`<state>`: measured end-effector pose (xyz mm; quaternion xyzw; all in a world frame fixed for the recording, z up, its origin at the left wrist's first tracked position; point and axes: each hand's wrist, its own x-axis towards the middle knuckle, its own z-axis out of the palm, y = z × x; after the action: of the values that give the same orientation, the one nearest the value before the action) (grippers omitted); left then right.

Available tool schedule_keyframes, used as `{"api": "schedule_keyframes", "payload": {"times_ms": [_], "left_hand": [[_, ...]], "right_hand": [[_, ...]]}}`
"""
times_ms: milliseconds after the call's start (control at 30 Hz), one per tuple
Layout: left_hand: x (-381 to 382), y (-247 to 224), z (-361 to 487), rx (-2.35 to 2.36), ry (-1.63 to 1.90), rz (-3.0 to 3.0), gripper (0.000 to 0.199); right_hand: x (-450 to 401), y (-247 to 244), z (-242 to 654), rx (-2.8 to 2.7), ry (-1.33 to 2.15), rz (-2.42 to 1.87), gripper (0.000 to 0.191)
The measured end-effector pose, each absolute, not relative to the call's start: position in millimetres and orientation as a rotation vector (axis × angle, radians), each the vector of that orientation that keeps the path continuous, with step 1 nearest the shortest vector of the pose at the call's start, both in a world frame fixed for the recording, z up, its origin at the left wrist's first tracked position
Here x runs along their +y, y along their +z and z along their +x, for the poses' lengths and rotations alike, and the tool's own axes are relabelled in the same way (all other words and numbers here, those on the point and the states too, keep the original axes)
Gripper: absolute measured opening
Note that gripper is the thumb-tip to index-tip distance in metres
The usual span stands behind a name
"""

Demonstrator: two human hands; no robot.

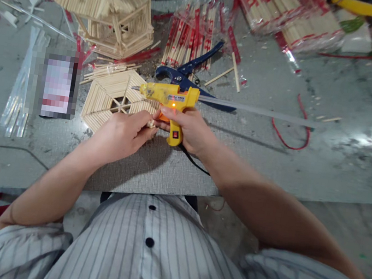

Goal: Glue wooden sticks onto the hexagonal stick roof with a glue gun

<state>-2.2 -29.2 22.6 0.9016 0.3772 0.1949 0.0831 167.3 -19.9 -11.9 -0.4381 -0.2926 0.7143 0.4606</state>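
My right hand (192,129) grips a yellow hot glue gun (169,94), its indicator light glowing orange and its nozzle pointing left. A long translucent glue stick (256,110) runs out of the gun's back. Under the nozzle lies a hexagonal panel of wooden sticks (103,99) with an opening round its middle. My left hand (120,132) is closed at the panel's lower right edge, pale stick ends showing by its fingertips. My hands meet there, and the gun covers part of that edge. Just behind the gun rests a blue-handled cutter (189,72).
A stick-built pavilion model (121,13) stands at the back left. Bagged chopsticks (278,9) and a smaller bundle (191,33) lie behind. Spare glue sticks (23,82) and a blurred-out phone-like object (57,85) are at left, a red cord (290,145) at right.
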Motion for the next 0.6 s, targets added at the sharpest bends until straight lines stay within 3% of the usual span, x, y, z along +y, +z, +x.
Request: {"api": "schedule_keyframes", "payload": {"times_ms": [600], "left_hand": [[-26.5,19.9,-2.2,1.075,0.625,2.675,0.008]], "right_hand": [[-19.7,-10.0,166.5,-0.681,1.778,-1.061,0.003]]}}
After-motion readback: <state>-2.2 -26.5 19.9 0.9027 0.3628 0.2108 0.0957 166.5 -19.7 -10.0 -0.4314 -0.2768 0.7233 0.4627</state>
